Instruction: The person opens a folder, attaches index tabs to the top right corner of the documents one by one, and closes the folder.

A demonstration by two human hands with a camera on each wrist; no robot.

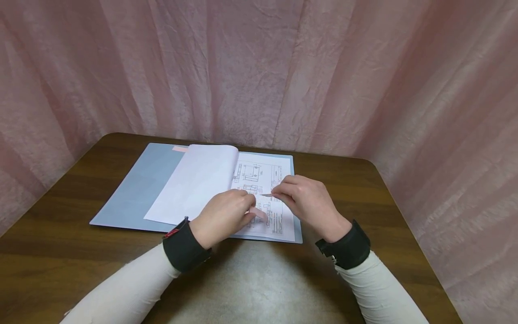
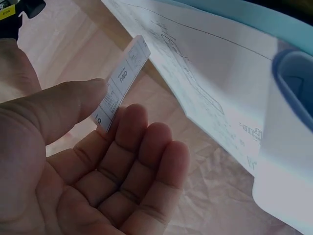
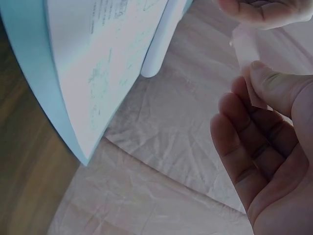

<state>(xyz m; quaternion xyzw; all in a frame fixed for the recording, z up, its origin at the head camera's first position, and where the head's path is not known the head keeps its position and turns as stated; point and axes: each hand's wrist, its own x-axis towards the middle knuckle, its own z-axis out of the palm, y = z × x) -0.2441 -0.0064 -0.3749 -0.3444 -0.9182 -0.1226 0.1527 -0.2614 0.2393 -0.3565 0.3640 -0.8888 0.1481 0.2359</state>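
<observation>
My left hand [image 1: 228,211] pinches a narrow pink sticky note pad [image 2: 122,78] between thumb and forefinger, its printed underside facing the left wrist camera. The other fingers curl loosely below. To its right, my right hand [image 1: 305,198] pinches a thin strip [image 1: 266,195], which looks like a sticky note seen nearly edge-on. Both hands hover over printed sheets with technical drawings [image 1: 279,180]. In the right wrist view, pale pink paper [image 3: 247,49] stretches from the right thumb toward the left hand; where one piece ends is unclear.
The sheets lie in an open light blue folder [image 1: 129,193], with white pages [image 1: 194,180] turned over to the left. A pink sticky note [image 1: 179,149] marks the folder's upper edge. Everything rests on a brown wooden table [image 1: 340,175], with a pink curtain [image 1: 251,67] behind it.
</observation>
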